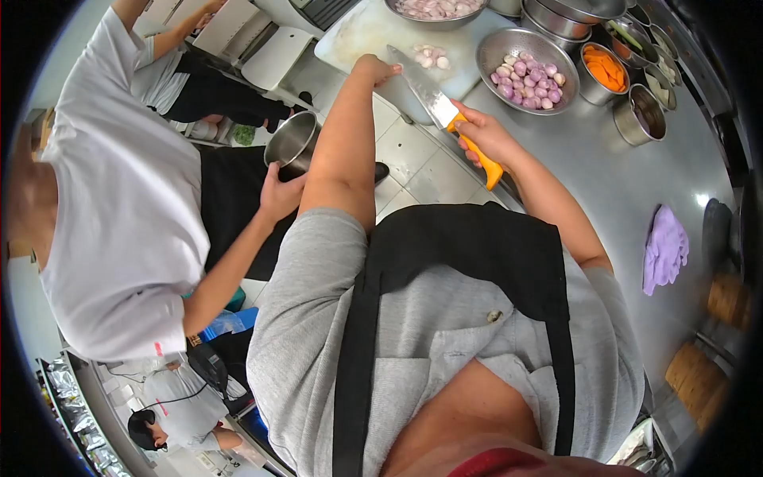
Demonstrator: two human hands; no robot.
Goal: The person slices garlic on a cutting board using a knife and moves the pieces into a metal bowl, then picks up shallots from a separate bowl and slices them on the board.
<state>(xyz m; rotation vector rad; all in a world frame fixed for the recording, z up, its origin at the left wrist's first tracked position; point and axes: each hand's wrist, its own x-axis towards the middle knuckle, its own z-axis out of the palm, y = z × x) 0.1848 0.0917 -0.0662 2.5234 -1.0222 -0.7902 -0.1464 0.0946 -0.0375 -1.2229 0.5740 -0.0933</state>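
Observation:
My right hand [486, 135] is wrapped round the orange handle of a kitchen knife [429, 94]. Its broad blade points up and left over the edge of the white cutting board [350, 40]. Beside the blade near its tip is my left hand [373, 71], fingers closed together; what they hold, if anything, is hidden. A few peeled shallots [431, 57] lie on the board just past the blade. To the right, a perforated metal colander [489, 60] contains purple shallots [528, 81].
A bowl of peeled shallots [437, 8] sits on the board's far side. Right are a pot of cut carrots [604, 70], a metal pot [638, 119] and a purple cloth [666, 250] on the steel counter [588, 167]. A co-worker at left holds a metal pot [292, 145] close to my left arm.

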